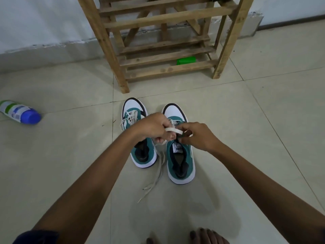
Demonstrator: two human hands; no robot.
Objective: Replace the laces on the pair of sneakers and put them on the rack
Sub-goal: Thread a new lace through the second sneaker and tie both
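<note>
Two teal and white sneakers stand side by side on the tiled floor, toes toward the rack. The left sneaker (133, 110) has white laces threaded across its front. Over the tongue of the right sneaker (181, 161) both hands work a flat white lace (173, 129). My left hand (151, 126) grips the lace with curled fingers. My right hand (197, 135) pinches the same lace from the right. Loose lace ends (154, 182) trail on the floor between the shoes. The wooden rack (158, 41) stands just beyond the sneakers.
A green cylinder (186, 60) lies under the rack's lowest slats. A white bottle with a blue cap (19, 111) lies on its side at the far left. My bare toes (202, 236) show at the bottom edge. A white wall runs behind the rack.
</note>
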